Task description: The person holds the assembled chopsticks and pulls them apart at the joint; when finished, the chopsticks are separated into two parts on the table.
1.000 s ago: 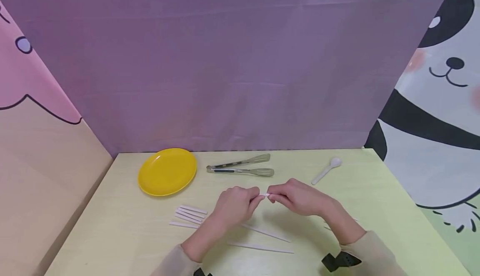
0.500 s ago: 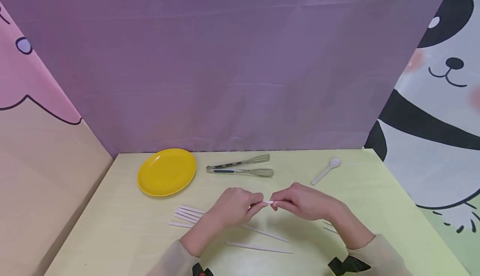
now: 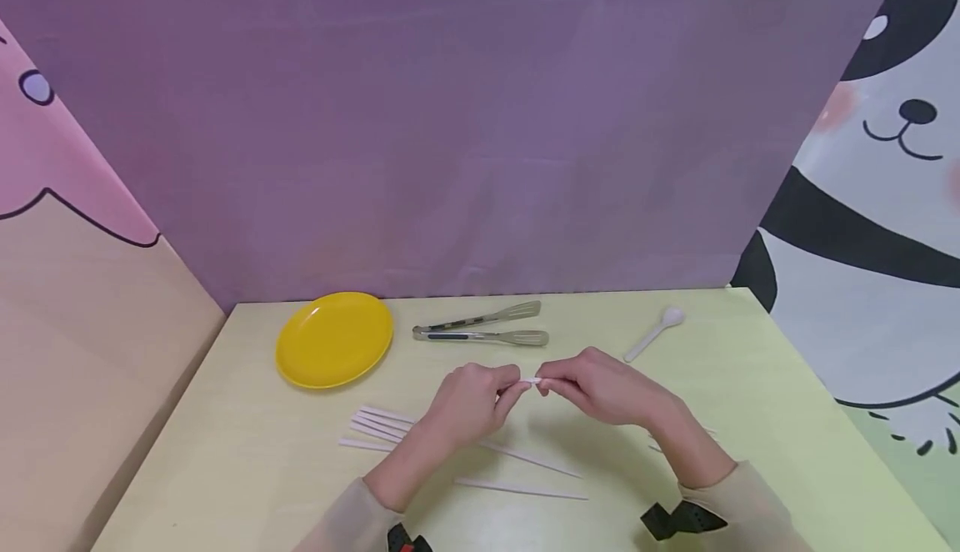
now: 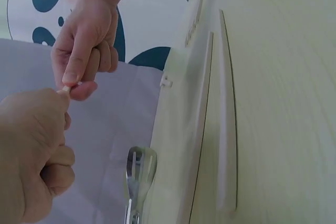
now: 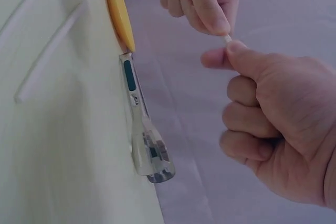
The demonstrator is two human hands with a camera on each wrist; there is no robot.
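Observation:
Both hands meet above the middle of the table, fingertips almost touching. Between them shows a short bit of a thin white stick [image 3: 531, 380], its ends hidden in the fingers. My left hand [image 3: 472, 400] pinches one end between thumb and forefinger. From the other side, my right hand [image 3: 600, 387] pinches it the same way, its remaining fingers curled in the right wrist view. Beneath the hands lie two long white tapered sticks like chopsticks, a nearer stick [image 3: 521, 489] and a farther stick [image 3: 534, 459] partly behind the left forearm.
Several white sticks [image 3: 375, 424] lie left of the left forearm, and more thin sticks [image 3: 655, 449] show beside the right forearm. A yellow plate [image 3: 334, 340], metal tongs [image 3: 480, 336] and a white spoon [image 3: 655, 333] lie along the back of the table [image 3: 247, 419].
Both hands dipped slightly toward me, then rose back, keeping their pinch on the thin white stick. The head view has tilted a little. Things on the table stay in place.

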